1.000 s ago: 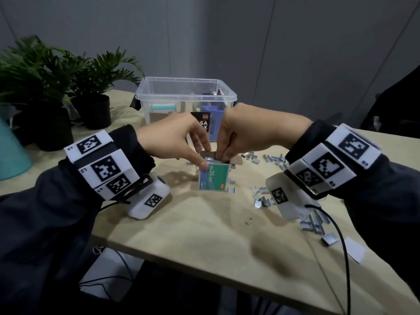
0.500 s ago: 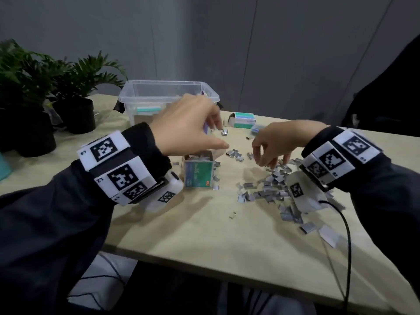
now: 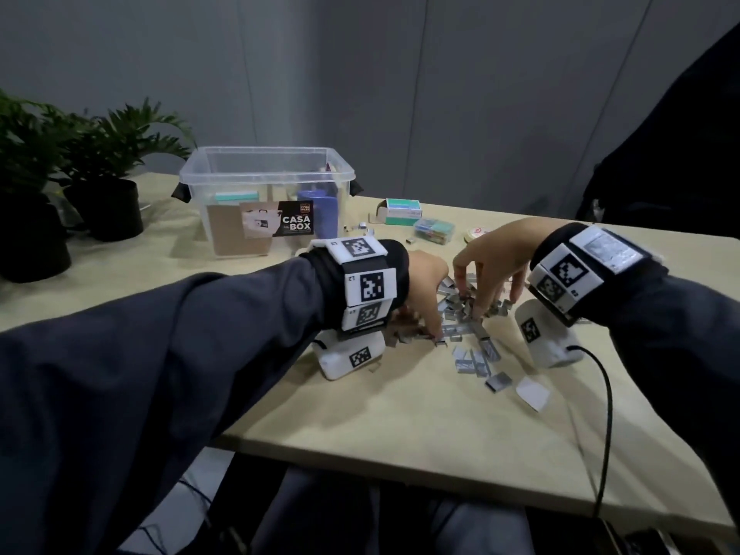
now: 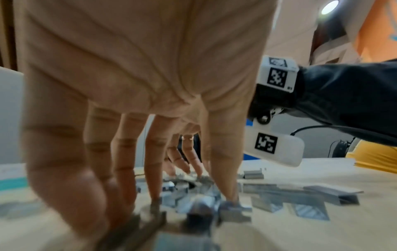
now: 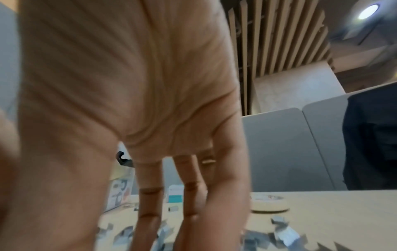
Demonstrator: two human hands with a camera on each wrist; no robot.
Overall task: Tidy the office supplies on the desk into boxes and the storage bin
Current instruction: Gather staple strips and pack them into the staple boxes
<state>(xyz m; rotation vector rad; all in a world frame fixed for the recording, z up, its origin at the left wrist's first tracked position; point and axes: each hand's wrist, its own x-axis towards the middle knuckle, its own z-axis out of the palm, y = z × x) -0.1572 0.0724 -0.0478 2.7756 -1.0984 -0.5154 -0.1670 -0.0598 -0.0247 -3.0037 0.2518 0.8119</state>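
Several loose grey staple strips (image 3: 464,314) lie heaped on the desk (image 3: 360,414) at centre. My left hand (image 3: 428,298) reaches down onto the pile's left side, its straight fingertips (image 4: 231,198) touching strips. My right hand (image 3: 488,270) hovers clawed over the pile's right side, its fingers (image 5: 150,212) pointing down into the staples. Neither hand plainly holds anything. The clear storage bin (image 3: 266,182) stands at the back left, with boxes inside. A white and teal shape (image 4: 10,180), perhaps a staple box, shows beside my left hand.
A green and white staple box (image 3: 400,212), a clear box of coloured clips (image 3: 434,230) and a tape roll (image 3: 478,234) lie behind the pile. A white paper scrap (image 3: 532,394) lies front right. Potted plants (image 3: 100,186) stand far left. A dark-clothed person (image 3: 680,154) is at right.
My left hand let go of the small green box and swung right, down onto the staple pile. My right hand stays over the pile. The head view has shifted right.
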